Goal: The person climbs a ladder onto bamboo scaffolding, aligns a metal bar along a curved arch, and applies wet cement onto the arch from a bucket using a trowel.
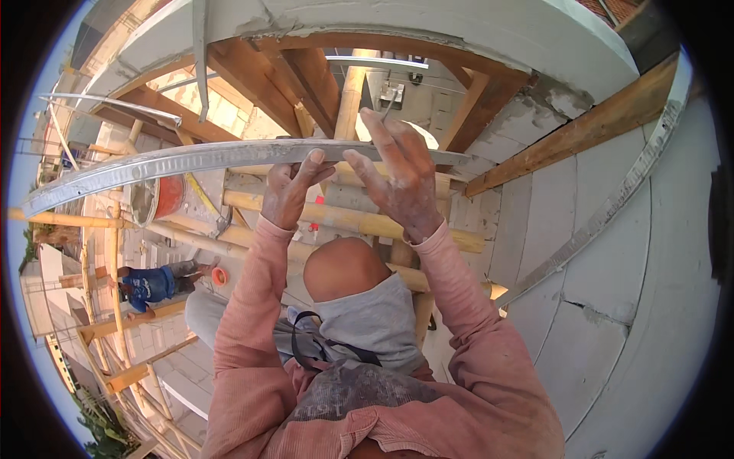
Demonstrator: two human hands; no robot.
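Note:
A long grey metal strip (206, 157) with a ridged edge lies across in front of me, its left end nearest the camera. My left hand (287, 191) pinches it from below near its middle, thumb against the edge. Just right of that, my right hand (397, 176) is raised at the strip, thumb and fingers apart, covering part of it. A thin grey piece (391, 104) shows beside the right fingertips; I cannot tell whether it is held. Both hands are dusted with pale powder.
Bamboo poles (359, 219) run beneath me. A plastered curved beam (489, 27) and timber props (294, 84) stand ahead. At right, another metal strip (612, 218) leans by a block wall (581, 344). A red bucket (170, 196) hangs left; a person in blue (149, 284) is lower left.

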